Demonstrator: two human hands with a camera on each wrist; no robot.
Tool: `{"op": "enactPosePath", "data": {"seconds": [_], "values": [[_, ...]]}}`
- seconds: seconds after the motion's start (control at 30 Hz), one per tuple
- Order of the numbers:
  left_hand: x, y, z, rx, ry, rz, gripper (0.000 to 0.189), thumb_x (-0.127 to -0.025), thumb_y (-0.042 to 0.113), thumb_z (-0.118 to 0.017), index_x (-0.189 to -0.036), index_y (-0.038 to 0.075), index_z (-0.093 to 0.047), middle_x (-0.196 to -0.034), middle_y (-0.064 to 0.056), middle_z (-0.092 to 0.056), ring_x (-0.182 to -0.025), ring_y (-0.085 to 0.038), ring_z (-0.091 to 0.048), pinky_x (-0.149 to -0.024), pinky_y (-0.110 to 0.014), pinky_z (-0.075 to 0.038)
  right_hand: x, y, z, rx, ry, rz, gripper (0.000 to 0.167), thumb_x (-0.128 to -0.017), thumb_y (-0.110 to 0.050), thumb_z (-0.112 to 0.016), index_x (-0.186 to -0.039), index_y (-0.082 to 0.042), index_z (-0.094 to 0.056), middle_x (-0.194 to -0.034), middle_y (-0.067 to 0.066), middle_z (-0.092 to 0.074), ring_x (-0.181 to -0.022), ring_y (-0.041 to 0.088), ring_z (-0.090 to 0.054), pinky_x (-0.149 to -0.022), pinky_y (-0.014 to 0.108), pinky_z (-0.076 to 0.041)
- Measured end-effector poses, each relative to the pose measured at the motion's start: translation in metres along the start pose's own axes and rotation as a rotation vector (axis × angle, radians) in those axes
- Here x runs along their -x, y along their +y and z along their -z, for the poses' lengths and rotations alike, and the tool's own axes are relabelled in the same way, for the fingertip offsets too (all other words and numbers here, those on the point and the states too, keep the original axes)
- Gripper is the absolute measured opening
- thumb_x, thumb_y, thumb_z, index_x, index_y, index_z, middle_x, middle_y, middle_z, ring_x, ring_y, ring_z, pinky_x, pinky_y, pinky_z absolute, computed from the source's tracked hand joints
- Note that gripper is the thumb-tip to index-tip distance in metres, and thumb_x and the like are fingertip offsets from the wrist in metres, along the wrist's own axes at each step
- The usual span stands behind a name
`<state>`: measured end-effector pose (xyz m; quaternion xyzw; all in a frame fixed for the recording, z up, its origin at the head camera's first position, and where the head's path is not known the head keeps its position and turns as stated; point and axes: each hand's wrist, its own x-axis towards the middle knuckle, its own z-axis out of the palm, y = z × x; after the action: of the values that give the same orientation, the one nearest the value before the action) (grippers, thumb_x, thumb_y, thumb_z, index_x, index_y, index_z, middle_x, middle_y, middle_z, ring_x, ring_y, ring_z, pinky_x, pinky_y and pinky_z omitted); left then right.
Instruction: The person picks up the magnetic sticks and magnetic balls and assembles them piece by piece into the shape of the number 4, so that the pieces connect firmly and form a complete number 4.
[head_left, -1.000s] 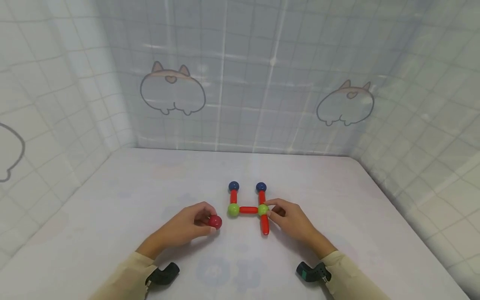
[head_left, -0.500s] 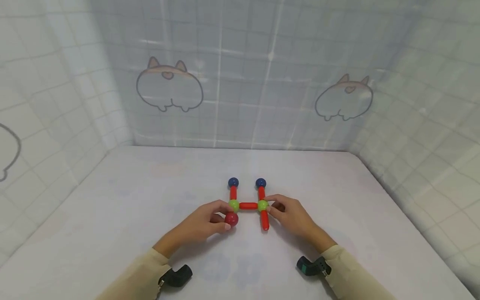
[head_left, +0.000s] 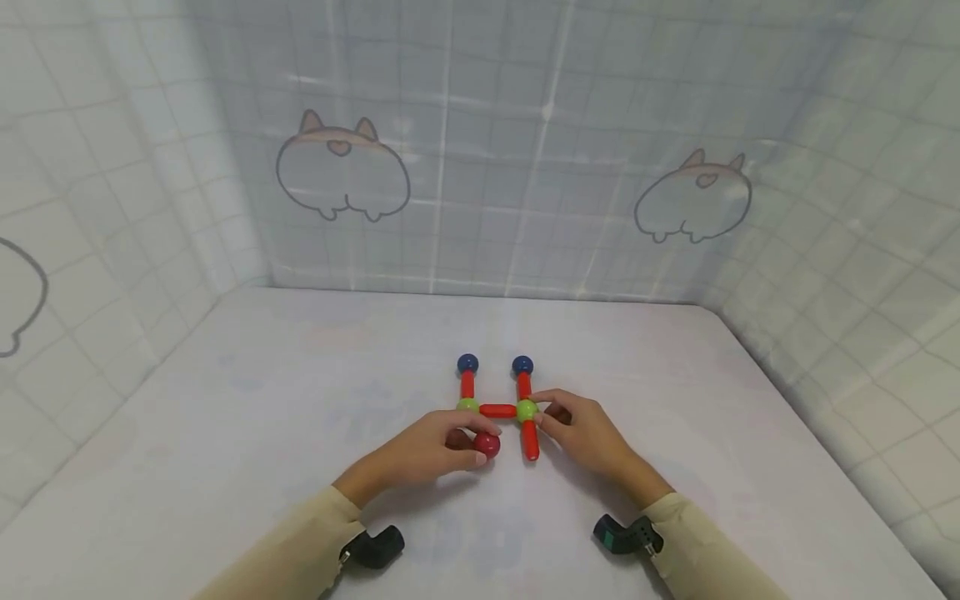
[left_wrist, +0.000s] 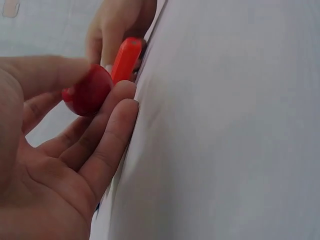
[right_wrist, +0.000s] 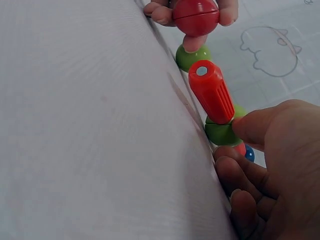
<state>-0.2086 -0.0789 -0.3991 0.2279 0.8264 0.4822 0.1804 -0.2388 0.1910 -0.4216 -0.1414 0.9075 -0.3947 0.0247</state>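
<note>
My left hand (head_left: pixel 431 450) pinches a dark red ball (head_left: pixel 487 445) between thumb and fingers, just left of the near red rod (head_left: pixel 530 440). That rod points toward me from a green ball (head_left: pixel 527 411), which my right hand (head_left: pixel 588 433) holds at its right side between thumb and fingers. In the right wrist view a metal disc shows on the free end of the near rod (right_wrist: pixel 212 92). A crosswise red rod (head_left: pixel 497 411) joins this green ball to a second green ball (head_left: pixel 468 405), partly hidden by my left fingers. Two more red rods lead away to blue balls (head_left: pixel 468 363).
The pieces lie on a white cloth-covered table (head_left: pixel 300 375). Behind it hangs a pale grid-patterned curtain (head_left: pixel 480 208) with cartoon animal outlines, and similar sheets stand on both sides. Dark wrist devices (head_left: pixel 375 547) jut from both sleeves.
My left hand has carried the red ball rightward, past the left green ball, toward the near rod. My right hand keeps its hold on the right green ball.
</note>
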Motion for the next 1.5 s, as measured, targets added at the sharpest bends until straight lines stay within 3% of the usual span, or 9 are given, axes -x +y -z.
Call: {"op": "enactPosePath", "data": {"seconds": [0.2, 0.57, 0.73, 1.07, 1.5], "values": [[-0.008, 0.007, -0.011, 0.016, -0.046, -0.018, 0.031, -0.095, 0.022, -0.07, -0.125, 0.023, -0.068, -0.114, 0.008, -0.064, -0.1, -0.018, -0.062, -0.081, -0.031, -0.056, 0.0, 0.003, 0.0, -0.001, 0.015, 0.037, 0.034, -0.094, -0.023, -0.072, -0.128, -0.025, -0.067, -0.085, -0.009, -0.064, -0.081, 0.014, -0.059, -0.069, 0.029, -0.054], [-0.016, 0.014, -0.032, -0.025, -0.043, -0.107, 0.025, -0.088, 0.021, -0.078, -0.111, 0.024, -0.07, -0.103, 0.012, -0.068, -0.088, -0.008, -0.067, -0.081, -0.024, -0.055, -0.001, 0.004, 0.0, 0.027, 0.025, 0.065, 0.033, -0.093, -0.022, -0.073, -0.126, -0.025, -0.068, -0.085, -0.011, -0.064, -0.078, 0.012, -0.059, -0.07, 0.029, -0.054], [-0.017, 0.016, -0.039, -0.043, -0.046, -0.115, 0.025, -0.087, 0.02, -0.08, -0.11, 0.023, -0.07, -0.1, 0.013, -0.067, -0.084, -0.007, -0.067, -0.078, -0.023, -0.055, -0.002, 0.003, 0.0, 0.033, 0.026, 0.05, 0.033, -0.094, -0.023, -0.073, -0.126, -0.025, -0.068, -0.082, -0.012, -0.064, -0.077, 0.012, -0.06, -0.069, 0.028, -0.054], [-0.014, 0.02, -0.042, -0.06, -0.021, -0.11, 0.023, -0.087, 0.019, -0.08, -0.108, 0.021, -0.071, -0.097, 0.013, -0.067, -0.082, -0.007, -0.065, -0.077, -0.021, -0.054, -0.002, 0.001, -0.001, 0.03, 0.024, 0.061, 0.034, -0.094, -0.021, -0.072, -0.127, -0.026, -0.067, -0.085, -0.01, -0.064, -0.078, 0.013, -0.059, -0.071, 0.029, -0.054], [-0.011, 0.029, -0.054, -0.188, 0.042, -0.118, 0.025, -0.085, 0.023, -0.082, -0.108, 0.022, -0.072, -0.095, 0.016, -0.064, -0.083, -0.003, -0.06, -0.075, -0.019, -0.052, 0.003, 0.001, -0.001, 0.014, 0.027, 0.061, 0.032, -0.093, -0.02, -0.073, -0.125, -0.024, -0.068, -0.081, -0.009, -0.063, -0.077, 0.015, -0.058, -0.066, 0.029, -0.053]]}}
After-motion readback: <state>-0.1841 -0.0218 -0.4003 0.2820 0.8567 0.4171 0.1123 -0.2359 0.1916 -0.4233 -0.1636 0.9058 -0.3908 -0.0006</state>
